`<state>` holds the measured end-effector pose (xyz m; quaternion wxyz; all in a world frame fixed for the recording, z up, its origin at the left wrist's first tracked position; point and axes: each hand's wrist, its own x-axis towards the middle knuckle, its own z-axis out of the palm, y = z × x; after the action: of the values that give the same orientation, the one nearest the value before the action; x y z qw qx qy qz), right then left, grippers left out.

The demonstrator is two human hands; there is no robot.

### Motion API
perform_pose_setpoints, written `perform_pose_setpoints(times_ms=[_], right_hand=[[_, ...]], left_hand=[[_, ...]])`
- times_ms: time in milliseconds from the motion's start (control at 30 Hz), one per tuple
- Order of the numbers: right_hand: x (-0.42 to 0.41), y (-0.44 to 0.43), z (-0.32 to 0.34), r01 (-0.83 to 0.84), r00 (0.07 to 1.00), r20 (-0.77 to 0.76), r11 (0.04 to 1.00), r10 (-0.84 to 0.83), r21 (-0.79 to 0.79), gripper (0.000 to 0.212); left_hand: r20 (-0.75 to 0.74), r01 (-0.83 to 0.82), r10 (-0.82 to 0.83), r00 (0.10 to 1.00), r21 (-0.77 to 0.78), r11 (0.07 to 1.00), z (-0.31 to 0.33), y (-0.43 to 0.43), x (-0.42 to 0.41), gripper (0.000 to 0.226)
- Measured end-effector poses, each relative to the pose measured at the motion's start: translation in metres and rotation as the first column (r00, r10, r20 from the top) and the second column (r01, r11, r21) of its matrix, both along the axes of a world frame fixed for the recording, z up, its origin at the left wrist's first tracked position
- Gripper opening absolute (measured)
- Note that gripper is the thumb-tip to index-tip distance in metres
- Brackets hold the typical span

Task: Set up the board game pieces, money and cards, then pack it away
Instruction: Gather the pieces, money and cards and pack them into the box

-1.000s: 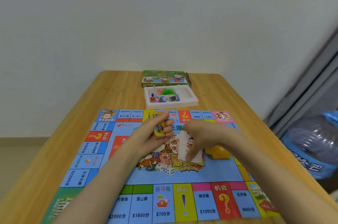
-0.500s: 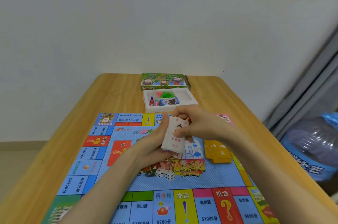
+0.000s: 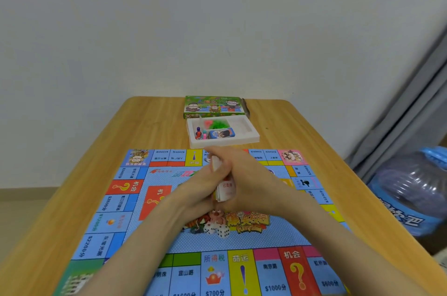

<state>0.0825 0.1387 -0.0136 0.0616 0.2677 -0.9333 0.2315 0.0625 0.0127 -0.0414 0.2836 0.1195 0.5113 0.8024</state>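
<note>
A person's two bare forearms are reaching in from the bottom of the view and meeting over the middle of a colourful board game mat, which is lying flat on a wooden tabletop. The left hand and the right hand are closing together around a small stack of cards, each grip curling round it from its own side. The stack is standing on edge between the palms, raised above the centre of the mat, and only a strip of white card with red print is showing between the fingers. Just below the hands, two white dice are sitting side by side on the mat beside its cartoon title art. Beyond the far edge of the mat, a white tray is resting on the tabletop, holding small coloured pawns, a blue pack and a heap of green and pink pieces. Right behind the tray, a green game box is lying flat near the wall. Off the tabletop's right side, a large blue water bottle is lying low by a grey curtain.
</note>
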Motion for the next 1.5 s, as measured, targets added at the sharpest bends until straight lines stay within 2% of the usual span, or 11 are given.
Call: perform_pose_setpoints(times_ms=[133,300,400,500,600,700,800,1000,1133,1367,1500], right_hand=[[0.001,0.002,0.000,-0.035,0.999,-0.019,0.999,0.035,-0.032,0.085],[0.001,0.004,-0.006,-0.120,0.992,-0.057,0.991,0.117,-0.056,0.064],[0.005,0.010,-0.002,-0.132,0.978,0.135,0.975,0.158,-0.180,0.077],[0.005,0.034,0.014,0.016,0.937,0.337,0.958,0.086,-0.288,0.100],[-0.005,0.073,0.030,0.217,0.911,0.359,0.976,-0.203,0.002,0.078],[-0.012,0.096,0.030,0.169,0.848,0.381,0.870,-0.368,0.464,0.066],[-0.010,0.094,0.023,0.118,0.804,0.427,0.816,-0.413,0.566,0.069],[-0.019,0.086,0.020,0.084,0.747,0.531,0.850,-0.399,0.520,0.046],[-0.017,0.083,0.025,0.071,0.763,0.535,0.870,-0.363,0.489,0.047],[-0.006,0.066,0.028,0.108,0.827,0.527,0.976,-0.194,0.191,0.035],[-0.011,0.039,0.036,0.054,0.882,0.467,0.998,-0.061,0.029,0.033]], left_hand=[[0.051,0.028,-0.029,0.998,0.028,0.999,0.000,-0.001,0.000,0.040],[0.116,0.124,-0.141,0.983,0.142,0.982,-0.003,-0.007,0.000,0.054],[0.133,0.128,-0.148,0.980,0.146,0.981,-0.005,-0.006,0.000,0.050],[0.108,0.196,-0.212,0.971,0.143,0.970,-0.004,-0.006,-0.003,0.037],[0.119,0.125,-0.139,0.983,0.114,0.986,-0.005,-0.006,-0.007,0.025],[0.111,0.112,-0.123,0.986,0.100,0.989,-0.005,-0.005,-0.008,0.023],[0.108,0.102,-0.111,0.988,0.080,0.991,-0.006,-0.005,-0.007,0.023],[0.139,0.077,-0.086,0.987,0.070,0.995,-0.006,-0.005,-0.006,0.021],[0.182,0.021,-0.037,0.983,0.090,0.996,-0.006,-0.004,-0.005,0.026],[0.041,0.049,-0.048,0.998,-0.033,0.998,0.000,0.004,0.000,0.021],[-0.020,0.235,-0.235,0.972,-0.013,0.972,0.000,0.003,0.004,0.075]])
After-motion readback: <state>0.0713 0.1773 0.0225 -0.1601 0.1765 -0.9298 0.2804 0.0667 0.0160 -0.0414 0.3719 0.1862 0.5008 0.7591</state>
